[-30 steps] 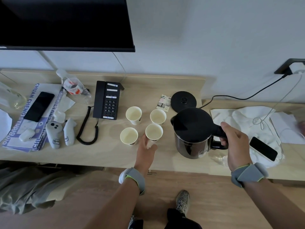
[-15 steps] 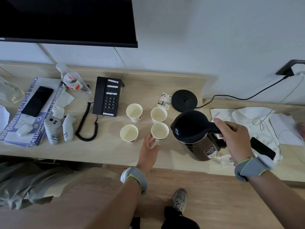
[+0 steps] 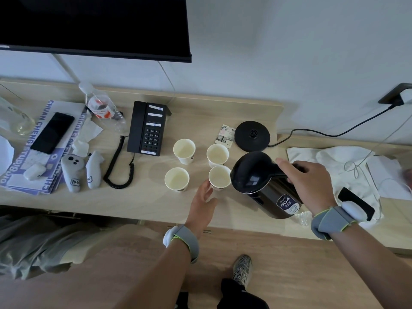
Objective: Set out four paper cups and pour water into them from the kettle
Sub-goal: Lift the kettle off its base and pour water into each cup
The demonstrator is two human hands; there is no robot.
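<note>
Kettle [image 3: 258, 177] in R hand [image 3: 310, 184], cup [image 3: 219, 176] at L hand [image 3: 200, 206].

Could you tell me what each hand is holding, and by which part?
The right hand grips the kettle by its handle; the left hand holds nothing, open beside the near-right cup.

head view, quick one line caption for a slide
Right hand holds the kettle tilted toward the nearest paper cup, one of four on the desk, left hand open beside it.
</note>
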